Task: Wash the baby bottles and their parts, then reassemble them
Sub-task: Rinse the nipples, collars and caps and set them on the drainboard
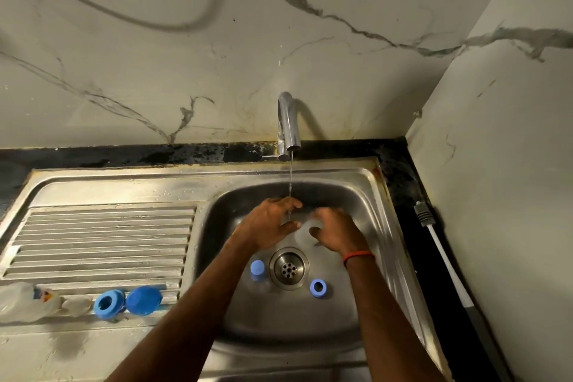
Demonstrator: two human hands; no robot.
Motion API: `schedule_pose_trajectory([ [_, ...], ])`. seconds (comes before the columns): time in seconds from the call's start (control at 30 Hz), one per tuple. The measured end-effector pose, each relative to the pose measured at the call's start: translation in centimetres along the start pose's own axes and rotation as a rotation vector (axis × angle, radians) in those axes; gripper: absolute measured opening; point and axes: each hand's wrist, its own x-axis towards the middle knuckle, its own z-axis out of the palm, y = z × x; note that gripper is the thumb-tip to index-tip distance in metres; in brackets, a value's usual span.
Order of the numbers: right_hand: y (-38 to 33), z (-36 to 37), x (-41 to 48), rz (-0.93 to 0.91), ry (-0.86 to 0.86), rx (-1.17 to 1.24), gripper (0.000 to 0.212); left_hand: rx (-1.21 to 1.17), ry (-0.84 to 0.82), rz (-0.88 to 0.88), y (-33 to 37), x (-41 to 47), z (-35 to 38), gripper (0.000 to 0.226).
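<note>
Both hands hold a clear bottle (305,223) under the tap (287,124) stream, its long axis lying left-right over the sink (356,183); left hand (269,225) fingers curl loosely, right hand (336,231) wraps its end

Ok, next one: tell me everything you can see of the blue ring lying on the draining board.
The blue ring looks like a plastic screw collar from a bottle: a thick round band with a wide dark hole through its middle. It lies tilted on the ribbed steel draining board, near its front edge, left of the basin. On its right it sits against a blue domed cap; a clear part lies close on its left. Neither hand touches it.
</note>
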Motion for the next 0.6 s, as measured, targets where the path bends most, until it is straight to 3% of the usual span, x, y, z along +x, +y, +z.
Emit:
schedule_pose_trajectory([
  [0.2, -4.4, -3.0, 1.5, -0.197, 0.173, 0.192, 0.039, -0.233, 0.148, -0.046, -1.4, 0.1, -0.6, 0.033],
  [0.33, -5.6, -3.4, 2.1, -0.177, 0.278, 0.349, 0.039, -0.555, 0.223, -0.192, -1.1, -0.2, -0.6, 0.024],
  [0.6, -6.4, -4.0, 3.2, -0.146, 0.22, 0.42, 0.045, -0.633, 0.315, -0.358, -1.9, -0.5, -0.7, 0.033],
])
